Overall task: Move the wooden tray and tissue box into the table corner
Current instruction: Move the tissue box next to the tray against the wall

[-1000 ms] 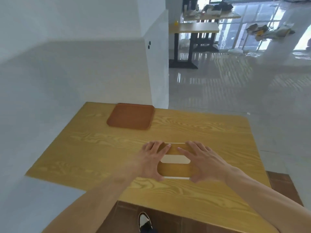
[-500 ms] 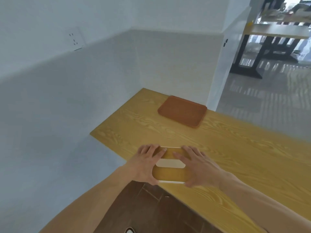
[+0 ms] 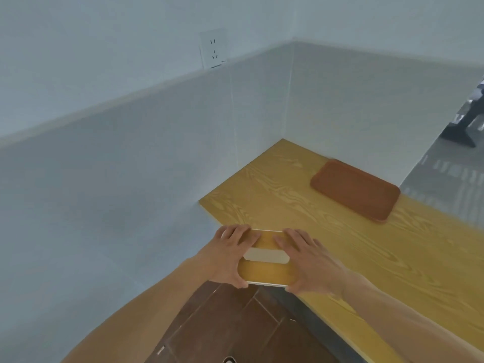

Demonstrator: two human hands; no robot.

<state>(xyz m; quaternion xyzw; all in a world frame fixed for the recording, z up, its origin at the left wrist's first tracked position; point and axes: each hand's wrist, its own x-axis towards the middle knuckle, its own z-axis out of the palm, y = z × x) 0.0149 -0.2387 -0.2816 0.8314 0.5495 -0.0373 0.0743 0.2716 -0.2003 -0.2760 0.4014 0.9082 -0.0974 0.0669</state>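
The tissue box (image 3: 267, 272) has a wood-look top with a pale oval slot and sits at the table's near edge, close to its left corner. My left hand (image 3: 230, 254) grips its left end and my right hand (image 3: 309, 260) grips its right end, fingers over the top and thumbs on the near side. The reddish-brown wooden tray (image 3: 356, 192) lies flat and empty near the back wall, apart from both hands.
The yellow wood-grain table (image 3: 275, 195) fits into a corner of two grey-white walls. A wall socket (image 3: 213, 49) is high on the left wall. Brown floor tiles (image 3: 235, 326) lie below the near edge. An open floor area with a dark table leg (image 3: 461, 129) lies at the far right.
The view has swung left, bringing the wall corner and socket into sight. Both hands keep their hold on the tissue box, which has shifted toward the table's near left corner. The tray has stayed put.
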